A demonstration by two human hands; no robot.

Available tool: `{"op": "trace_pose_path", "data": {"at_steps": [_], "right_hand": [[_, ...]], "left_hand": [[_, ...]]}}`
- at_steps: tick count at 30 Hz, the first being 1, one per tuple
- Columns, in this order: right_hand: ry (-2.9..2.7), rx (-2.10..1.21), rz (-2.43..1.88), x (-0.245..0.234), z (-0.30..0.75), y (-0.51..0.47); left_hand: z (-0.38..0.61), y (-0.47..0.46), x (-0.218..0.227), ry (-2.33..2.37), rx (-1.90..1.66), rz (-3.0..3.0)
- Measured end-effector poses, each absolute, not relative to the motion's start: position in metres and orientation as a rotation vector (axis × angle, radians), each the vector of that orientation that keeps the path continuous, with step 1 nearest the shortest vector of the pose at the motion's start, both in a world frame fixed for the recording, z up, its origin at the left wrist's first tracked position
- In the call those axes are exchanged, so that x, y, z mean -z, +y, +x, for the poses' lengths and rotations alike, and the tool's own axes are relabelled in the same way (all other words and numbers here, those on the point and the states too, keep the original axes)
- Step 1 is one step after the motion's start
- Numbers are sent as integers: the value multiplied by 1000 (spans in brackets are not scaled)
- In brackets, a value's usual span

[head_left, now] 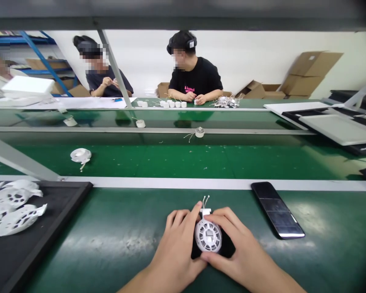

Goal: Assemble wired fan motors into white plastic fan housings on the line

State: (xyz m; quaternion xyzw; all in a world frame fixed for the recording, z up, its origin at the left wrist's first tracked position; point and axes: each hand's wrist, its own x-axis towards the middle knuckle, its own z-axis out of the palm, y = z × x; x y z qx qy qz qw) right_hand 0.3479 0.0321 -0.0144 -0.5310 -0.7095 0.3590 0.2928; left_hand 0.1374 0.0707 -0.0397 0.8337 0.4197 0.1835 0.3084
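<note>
A small round white plastic part (208, 236) with a slotted face sits on a black block on the green mat, two thin white wires sticking up from its far end. My left hand (173, 248) curls round its left side, thumb reaching over the top. My right hand (236, 248) wraps its right side, thumb and fingers pressed on the rim. Both hands grip the part together.
A black phone (277, 209) lies to the right. A black tray (49, 228) at left holds several white cut-out parts (9, 207). Loose white parts (81, 155) ride the green conveyor (183, 156) beyond. Two people work at the far side; cardboard boxes (308, 71) stand behind.
</note>
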Motion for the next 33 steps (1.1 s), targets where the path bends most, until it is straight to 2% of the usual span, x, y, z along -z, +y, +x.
{"op": "trace_pose_path", "data": {"at_steps": [18, 23, 28, 33], "right_hand": [[-1946, -899, -1497, 17, 350, 33], [-2153, -673, -1530, 11, 351, 38], [-2081, -739, -1464, 13, 350, 36], [-1991, -829, -1262, 18, 351, 32]], "left_hand": [[140, 71, 43, 1075, -504, 2240], [137, 73, 36, 980, -608, 2230], [135, 81, 9, 975, -617, 1910], [141, 81, 6, 822, -669, 1349]]}}
